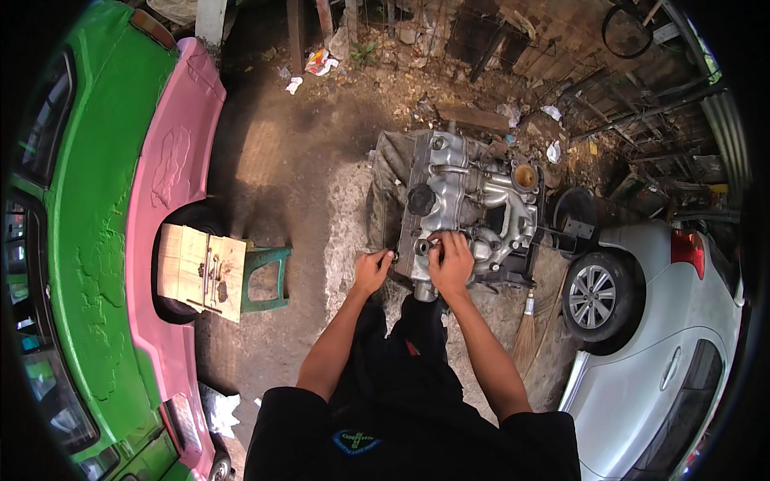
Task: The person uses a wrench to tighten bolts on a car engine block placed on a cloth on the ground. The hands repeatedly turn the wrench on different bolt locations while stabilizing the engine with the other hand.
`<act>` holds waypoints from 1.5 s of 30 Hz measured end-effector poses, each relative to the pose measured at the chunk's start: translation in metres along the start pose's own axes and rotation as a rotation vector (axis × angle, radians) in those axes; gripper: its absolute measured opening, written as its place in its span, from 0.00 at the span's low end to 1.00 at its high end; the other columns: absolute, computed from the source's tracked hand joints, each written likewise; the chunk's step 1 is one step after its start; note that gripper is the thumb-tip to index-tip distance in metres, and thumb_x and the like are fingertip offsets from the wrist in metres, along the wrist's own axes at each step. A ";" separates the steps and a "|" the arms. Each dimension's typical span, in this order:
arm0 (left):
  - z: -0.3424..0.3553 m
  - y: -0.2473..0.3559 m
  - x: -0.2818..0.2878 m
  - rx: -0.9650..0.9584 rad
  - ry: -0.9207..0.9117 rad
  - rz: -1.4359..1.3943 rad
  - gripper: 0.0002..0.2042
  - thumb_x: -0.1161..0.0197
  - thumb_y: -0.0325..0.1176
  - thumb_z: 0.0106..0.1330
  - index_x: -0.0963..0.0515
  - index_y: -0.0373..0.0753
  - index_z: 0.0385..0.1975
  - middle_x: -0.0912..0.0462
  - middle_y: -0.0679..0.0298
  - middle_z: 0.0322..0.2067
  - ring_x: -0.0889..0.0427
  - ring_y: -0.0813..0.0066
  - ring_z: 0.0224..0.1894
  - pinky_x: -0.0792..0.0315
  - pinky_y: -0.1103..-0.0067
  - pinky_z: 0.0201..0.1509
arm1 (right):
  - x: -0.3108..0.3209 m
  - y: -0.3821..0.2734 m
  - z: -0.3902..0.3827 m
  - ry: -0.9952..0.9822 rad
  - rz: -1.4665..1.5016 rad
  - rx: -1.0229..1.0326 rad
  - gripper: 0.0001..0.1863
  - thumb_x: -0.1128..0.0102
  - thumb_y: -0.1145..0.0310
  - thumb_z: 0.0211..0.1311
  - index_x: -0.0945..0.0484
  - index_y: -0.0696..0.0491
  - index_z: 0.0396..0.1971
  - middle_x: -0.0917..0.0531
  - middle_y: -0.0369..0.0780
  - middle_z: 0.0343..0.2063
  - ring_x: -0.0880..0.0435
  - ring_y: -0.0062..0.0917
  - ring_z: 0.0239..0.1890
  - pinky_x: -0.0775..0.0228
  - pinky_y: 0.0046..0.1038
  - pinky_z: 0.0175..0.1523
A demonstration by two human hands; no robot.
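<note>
A silver metal engine stands in front of me, with a black round cap on its valve cover and branching metal pipes on its right side. My left hand is at the near left edge of the engine, its thumb and fingers pinched together. A small dark piece seems to show at the fingertips, too small to name. My right hand rests over the near end of the valve cover, fingers curled, beside a round opening. Whatever lies under those fingers is hidden.
Left, a cardboard sheet with several tools lies on a green stool beside a green and pink vehicle. At right stand a silver car and a straw broom. Rubble and scrap metal line the far wall.
</note>
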State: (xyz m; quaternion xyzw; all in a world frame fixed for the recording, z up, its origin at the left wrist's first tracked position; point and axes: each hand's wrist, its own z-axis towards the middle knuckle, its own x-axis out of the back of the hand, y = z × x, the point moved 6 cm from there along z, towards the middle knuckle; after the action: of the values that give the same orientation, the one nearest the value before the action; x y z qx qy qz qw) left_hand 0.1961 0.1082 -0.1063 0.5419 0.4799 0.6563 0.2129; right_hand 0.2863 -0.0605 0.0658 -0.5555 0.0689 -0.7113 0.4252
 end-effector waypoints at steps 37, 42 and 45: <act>-0.027 0.019 0.009 -0.065 0.058 0.004 0.02 0.43 0.26 0.71 0.25 0.35 0.37 0.17 0.46 0.32 0.20 0.38 0.39 0.29 0.56 0.45 | -0.001 0.002 0.001 -0.028 -0.005 0.012 0.06 0.41 0.72 0.55 0.20 0.50 0.34 0.22 0.40 0.31 0.21 0.39 0.37 0.27 0.41 0.41; -0.030 0.013 -0.002 -0.028 0.163 0.093 0.05 0.44 0.22 0.66 0.23 0.37 0.38 0.15 0.49 0.33 0.18 0.40 0.40 0.28 0.55 0.47 | -0.003 0.002 0.001 -0.041 -0.025 0.031 0.07 0.40 0.72 0.55 0.20 0.50 0.35 0.22 0.40 0.32 0.21 0.40 0.38 0.27 0.40 0.42; -0.032 0.015 -0.001 0.042 0.166 0.128 0.06 0.44 0.22 0.65 0.22 0.38 0.38 0.13 0.49 0.34 0.17 0.41 0.39 0.27 0.52 0.46 | -0.004 0.004 0.000 -0.075 -0.013 -0.017 0.07 0.40 0.72 0.55 0.20 0.51 0.35 0.22 0.40 0.32 0.21 0.40 0.38 0.28 0.41 0.43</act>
State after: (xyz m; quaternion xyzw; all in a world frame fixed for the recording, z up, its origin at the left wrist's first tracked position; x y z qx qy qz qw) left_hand 0.1706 0.0878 -0.0919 0.5194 0.4741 0.7010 0.1185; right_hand 0.2887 -0.0598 0.0608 -0.5856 0.0554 -0.6922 0.4182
